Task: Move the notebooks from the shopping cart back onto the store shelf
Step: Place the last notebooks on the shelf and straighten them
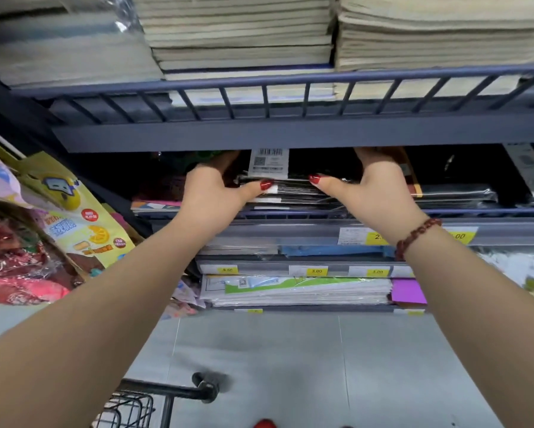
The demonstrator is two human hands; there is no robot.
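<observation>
Store shelf: dark wrapped notebooks lie on the tier under the top rail. Left hand and right hand grip the stack's 2 ends, thumbs on its front edge, fingers hidden above. Shopping cart corner at bottom left.

I count one left hand, one right hand, one bracelet, one cart.
</observation>
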